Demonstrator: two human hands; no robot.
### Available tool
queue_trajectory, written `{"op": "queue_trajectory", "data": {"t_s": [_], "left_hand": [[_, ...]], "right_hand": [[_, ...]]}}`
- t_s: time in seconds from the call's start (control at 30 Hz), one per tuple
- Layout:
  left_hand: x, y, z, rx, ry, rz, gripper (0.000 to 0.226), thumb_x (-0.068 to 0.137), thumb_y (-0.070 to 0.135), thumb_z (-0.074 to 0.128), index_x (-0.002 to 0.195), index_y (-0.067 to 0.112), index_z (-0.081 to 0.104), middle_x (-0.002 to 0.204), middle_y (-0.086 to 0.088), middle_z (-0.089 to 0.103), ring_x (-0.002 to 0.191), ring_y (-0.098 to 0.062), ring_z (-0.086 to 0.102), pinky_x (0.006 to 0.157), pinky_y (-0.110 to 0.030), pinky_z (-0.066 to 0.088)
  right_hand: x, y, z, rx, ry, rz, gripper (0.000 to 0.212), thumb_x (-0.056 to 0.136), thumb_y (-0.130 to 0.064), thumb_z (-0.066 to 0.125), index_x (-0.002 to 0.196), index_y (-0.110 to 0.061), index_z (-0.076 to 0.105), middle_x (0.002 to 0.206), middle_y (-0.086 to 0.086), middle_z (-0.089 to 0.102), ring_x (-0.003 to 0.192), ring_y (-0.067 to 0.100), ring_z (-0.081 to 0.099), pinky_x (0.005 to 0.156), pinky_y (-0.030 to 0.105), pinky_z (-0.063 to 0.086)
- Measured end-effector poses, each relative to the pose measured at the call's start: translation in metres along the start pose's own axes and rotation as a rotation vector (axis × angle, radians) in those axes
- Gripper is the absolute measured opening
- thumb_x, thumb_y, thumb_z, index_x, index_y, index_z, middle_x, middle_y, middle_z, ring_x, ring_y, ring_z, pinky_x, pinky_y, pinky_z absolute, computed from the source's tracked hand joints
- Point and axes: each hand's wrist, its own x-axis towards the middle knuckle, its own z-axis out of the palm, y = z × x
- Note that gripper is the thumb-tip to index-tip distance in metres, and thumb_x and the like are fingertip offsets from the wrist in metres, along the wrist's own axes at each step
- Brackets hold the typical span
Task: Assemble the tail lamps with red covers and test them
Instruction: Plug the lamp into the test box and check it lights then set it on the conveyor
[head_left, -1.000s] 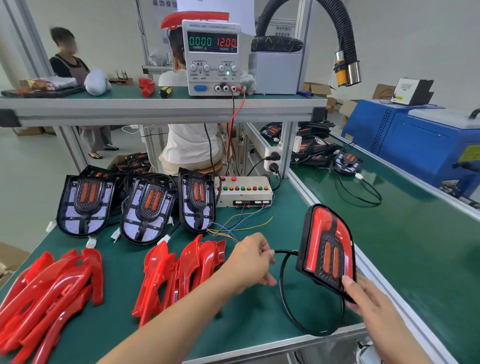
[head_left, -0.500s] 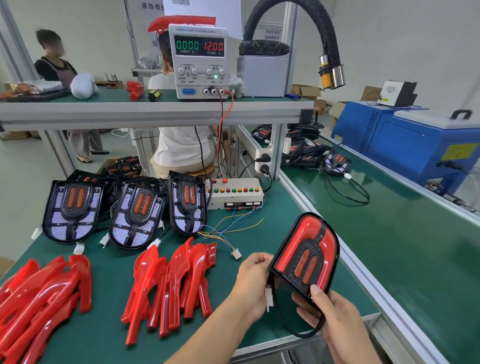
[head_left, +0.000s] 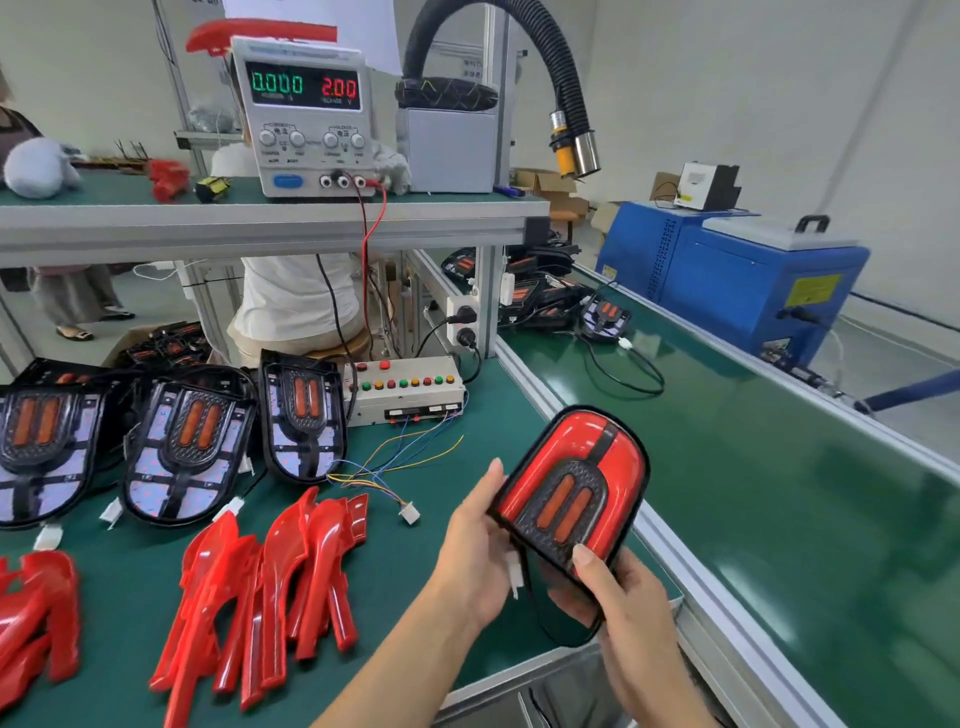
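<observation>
Head view: left hand (head_left: 475, 540) and right hand (head_left: 618, 597) are both gripping the covered tail lamp (head_left: 574, 491), holding it above the bench's near-right edge (head_left: 524, 675); green conveyor belt (head_left: 779, 493) lying bare alongside.
</observation>
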Motion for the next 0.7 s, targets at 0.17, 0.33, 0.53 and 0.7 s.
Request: {"op": "queue_trajectory", "data": {"t_s": [0.17,0.33,0.53,0.7], "left_hand": [[0.027,-0.005,0.047,0.180,0.091,0.038,0.055,0.095,0.064,0.049,0.102,0.011,0.065,0.095,-0.008,0.078,0.091,-0.023,0.068,0.083,-0.040,0.049],[0.042,-0.012,0.048,0.434,0.131,-0.036,0.067,0.099,0.070,0.032,0.132,0.016,0.057,0.126,-0.002,0.067,0.118,-0.020,0.058,0.107,-0.036,0.040],[0.029,-0.024,0.015,0.426,0.114,-0.003,0.068,0.104,0.061,0.030,0.144,0.011,0.050,0.144,-0.009,0.057,0.134,-0.024,0.052,0.119,-0.039,0.034],[0.011,-0.038,-0.012,0.413,0.104,0.098,0.057,0.101,0.060,0.034,0.128,0.018,0.063,0.116,0.002,0.075,0.119,-0.013,0.064,0.110,-0.033,0.043]], "right_hand": [[0.023,-0.017,-0.013,0.085,0.369,-0.090,0.007,0.095,-0.016,0.069,0.095,-0.010,0.070,0.083,0.003,0.077,0.066,0.023,0.075,0.050,0.023,0.055],[0.060,-0.046,-0.050,0.037,0.528,-0.150,0.023,0.093,-0.018,0.072,0.076,-0.014,0.058,0.060,-0.002,0.057,0.042,0.007,0.051,0.037,0.017,0.036],[0.107,-0.062,-0.088,0.116,0.656,-0.077,0.032,0.091,-0.020,0.073,0.071,-0.016,0.048,0.066,0.001,0.044,0.043,0.009,0.040,0.035,0.016,0.030],[0.123,-0.050,-0.119,0.108,0.779,0.000,0.028,0.087,-0.027,0.075,0.075,-0.016,0.052,0.071,0.002,0.053,0.052,0.012,0.047,0.033,0.015,0.034]]}}
